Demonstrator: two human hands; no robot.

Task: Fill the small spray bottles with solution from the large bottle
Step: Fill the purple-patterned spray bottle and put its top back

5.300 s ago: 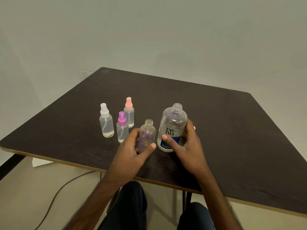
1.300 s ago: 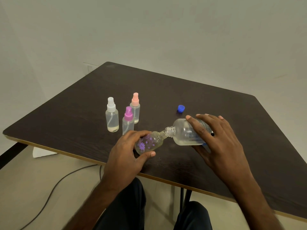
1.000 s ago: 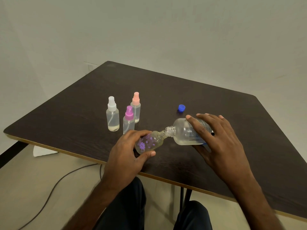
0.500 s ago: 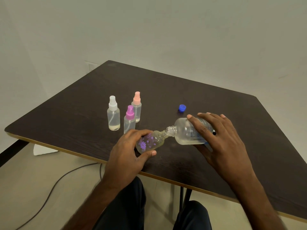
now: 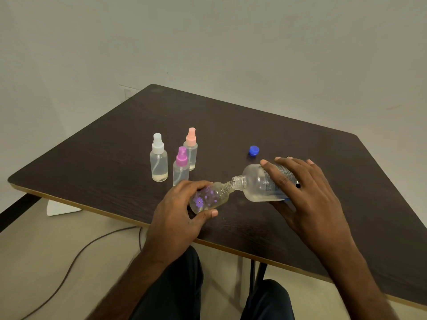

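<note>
Right hand (image 5: pixel 307 195) grips big bottle (image 5: pixel 261 187), pouring into flowered bottle (image 5: pixel 209 198) gripped by left hand (image 5: pixel 178 213); three capped bottles (image 5: pixel 159 158) look done.

The right hand (image 5: pixel 307 195) is now holding the large bottle (image 5: pixel 256 185) tipped nearly flat instead of upright on the table (image 5: pixel 346 181). Its open neck is meeting the mouth of the small flowered bottle (image 5: pixel 209 199), which the left hand (image 5: pixel 178 211) is gripping tilted, turning a larger purple flower upward. A blue cap (image 5: pixel 253 150) is showing behind them.
</note>
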